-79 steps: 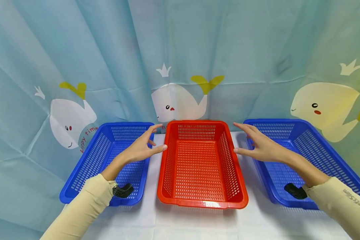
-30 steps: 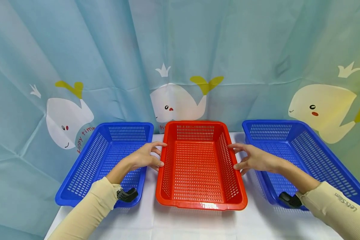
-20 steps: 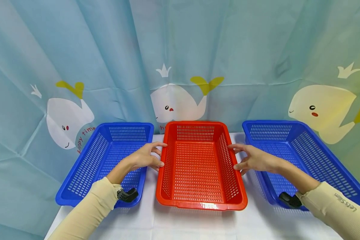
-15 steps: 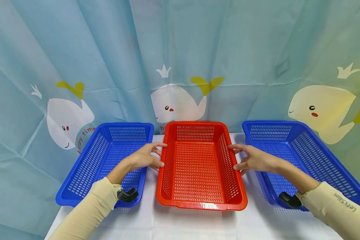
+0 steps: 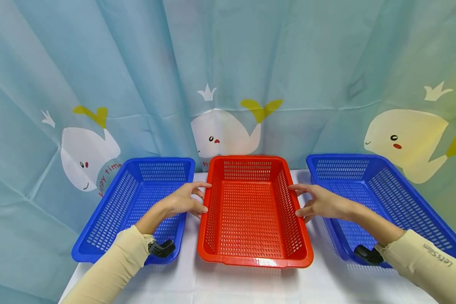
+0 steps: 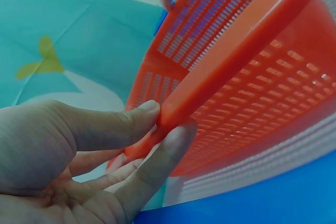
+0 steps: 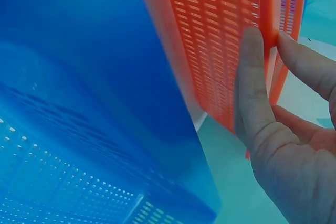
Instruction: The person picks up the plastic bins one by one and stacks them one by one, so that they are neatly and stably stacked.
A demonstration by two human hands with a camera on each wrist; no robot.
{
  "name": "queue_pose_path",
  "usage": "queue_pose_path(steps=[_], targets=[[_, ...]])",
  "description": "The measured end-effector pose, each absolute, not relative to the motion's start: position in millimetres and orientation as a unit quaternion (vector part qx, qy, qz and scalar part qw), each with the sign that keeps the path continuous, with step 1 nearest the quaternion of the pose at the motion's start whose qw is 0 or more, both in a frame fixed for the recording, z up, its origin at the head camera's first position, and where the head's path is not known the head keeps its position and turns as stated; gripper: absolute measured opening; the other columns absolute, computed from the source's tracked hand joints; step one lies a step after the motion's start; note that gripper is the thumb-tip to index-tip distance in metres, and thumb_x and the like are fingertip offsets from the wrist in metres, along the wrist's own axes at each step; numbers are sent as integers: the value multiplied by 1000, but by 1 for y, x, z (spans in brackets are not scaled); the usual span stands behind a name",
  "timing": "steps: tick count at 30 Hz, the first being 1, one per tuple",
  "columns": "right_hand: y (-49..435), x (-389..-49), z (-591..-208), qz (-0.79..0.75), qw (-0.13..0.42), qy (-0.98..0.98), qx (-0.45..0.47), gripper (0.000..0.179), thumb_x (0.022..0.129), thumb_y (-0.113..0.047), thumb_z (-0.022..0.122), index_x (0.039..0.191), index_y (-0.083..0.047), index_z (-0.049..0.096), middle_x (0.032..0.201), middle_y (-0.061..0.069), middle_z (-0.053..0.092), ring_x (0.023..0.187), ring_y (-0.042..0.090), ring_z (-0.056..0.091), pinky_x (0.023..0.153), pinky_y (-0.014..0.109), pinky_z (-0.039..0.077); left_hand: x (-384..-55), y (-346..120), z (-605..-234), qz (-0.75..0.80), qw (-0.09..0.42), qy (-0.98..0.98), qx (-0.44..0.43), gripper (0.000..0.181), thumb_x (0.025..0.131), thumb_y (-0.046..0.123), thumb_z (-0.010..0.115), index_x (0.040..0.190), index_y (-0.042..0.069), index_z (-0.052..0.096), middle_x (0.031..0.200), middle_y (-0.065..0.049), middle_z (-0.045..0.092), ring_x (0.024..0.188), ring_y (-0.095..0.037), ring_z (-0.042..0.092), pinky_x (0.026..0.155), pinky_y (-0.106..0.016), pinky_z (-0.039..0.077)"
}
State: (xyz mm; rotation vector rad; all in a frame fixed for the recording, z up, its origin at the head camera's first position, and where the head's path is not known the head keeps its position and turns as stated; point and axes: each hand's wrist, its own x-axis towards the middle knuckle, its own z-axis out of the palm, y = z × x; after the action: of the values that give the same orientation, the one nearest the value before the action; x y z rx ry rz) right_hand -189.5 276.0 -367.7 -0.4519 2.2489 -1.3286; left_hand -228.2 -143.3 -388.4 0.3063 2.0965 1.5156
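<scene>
In the middle of the head view, the red basket [image 5: 233, 258] sat between two blue ones, its long sides running up the frame and within reach of both hands. The left hand [image 5: 182, 199] pinched its left rim and the right hand [image 5: 328, 203] its right rim, at nearly the same height in the frame, a pairing that probably kept the basket level and shared its weight evenly. Each grip was narrow: the wrist views showed thumb and fingers meeting on either side of the rim, likely because that lip was the easiest edge to hold. Whether the basket's base bore on the white tablecloth [image 5: 247, 287] could not be told. The left blue basket [image 5: 148, 194] and the right blue basket [image 5: 346, 190] stood apart from it at centre left and centre right, the gaps seemingly leaving room for fingers. Behind, a whale-print curtain [image 5: 289, 63] filled the upper frame.
</scene>
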Motion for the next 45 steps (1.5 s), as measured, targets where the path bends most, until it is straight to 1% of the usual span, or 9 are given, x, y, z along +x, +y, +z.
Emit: queue_pose_path(steps=[3, 8, 15, 21, 24, 30, 36, 41, 45], targets=[[276, -189, -365, -488, 240, 823, -164, 81, 92, 0, 73, 158, 7, 26, 142, 37, 38, 90, 33, 75, 78, 47, 64, -228, -145, -386, 560, 262, 778, 109, 78, 83, -12, 73, 153, 6, 45, 122, -24, 48, 76, -32, 74, 80, -55, 62], [277, -188, -357, -485, 230, 828, -160, 81, 92, -2, 73, 159, 4, 26, 146, 36, 36, 90, 34, 74, 80, 47, 63, -227, -147, -379, 554, 253, 786, 109, 77, 84, -10, 74, 153, 11, 46, 125, -24, 47, 77, -32, 73, 79, -52, 63], [281, -187, -341, -497, 226, 822, -162, 86, 91, -3, 76, 161, -1, 25, 150, 31, 33, 97, 33, 74, 83, 45, 63, -225, -151, -363, 557, 238, 786, 122, 77, 87, -8, 74, 155, 13, 45, 127, -23, 48, 80, -33, 73, 79, -49, 63], [281, -187, -320, -483, 216, 831, -170, 87, 92, -9, 77, 162, -4, 26, 150, 28, 35, 97, 31, 74, 88, 45, 61, -222, -157, -343, 560, 225, 785, 135, 78, 87, -6, 77, 155, 15, 46, 125, -21, 50, 84, -33, 73, 82, -52, 62], [279, -187, -310, -471, 209, 840, -174, 86, 92, -13, 77, 162, -6, 27, 150, 26, 36, 95, 31, 74, 90, 46, 61, -221, -160, -333, 561, 222, 785, 139, 77, 87, -6, 77, 155, 15, 47, 126, -21, 50, 86, -33, 73, 84, -53, 61], [273, -188, -290, -458, 199, 848, -178, 85, 93, -18, 78, 161, -9, 28, 149, 24, 40, 97, 29, 74, 89, 46, 61, -222, -168, -312, 563, 215, 784, 147, 75, 89, -6, 75, 156, 14, 45, 127, -22, 49, 88, -35, 75, 83, -49, 62], [265, -193, -271, -465, 189, 844, -189, 86, 92, -14, 79, 161, -8, 28, 145, 21, 43, 97, 30, 74, 85, 40, 62, -224, -180, -291, 562, 208, 784, 163, 73, 92, -5, 72, 157, 13, 43, 128, -24, 51, 93, -35, 75, 84, -49, 62], [257, -199, -260, -454, 176, 851, -197, 87, 91, -17, 80, 161, -11, 30, 149, 19, 41, 95, 30, 74, 87, 38, 60, -226, -192, -282, 559, 202, 785, 174, 72, 93, -5, 71, 157, 9, 41, 129, -25, 50, 95, -34, 75, 85, -51, 61], [250, -203, -256, -457, 174, 848, -205, 86, 91, -17, 80, 161, -11, 30, 152, 19, 39, 92, 31, 74, 86, 40, 60, -226, -200, -278, 561, 201, 784, 175, 72, 93, -5, 71, 157, 9, 41, 129, -26, 52, 95, -35, 74, 85, -50, 62]])
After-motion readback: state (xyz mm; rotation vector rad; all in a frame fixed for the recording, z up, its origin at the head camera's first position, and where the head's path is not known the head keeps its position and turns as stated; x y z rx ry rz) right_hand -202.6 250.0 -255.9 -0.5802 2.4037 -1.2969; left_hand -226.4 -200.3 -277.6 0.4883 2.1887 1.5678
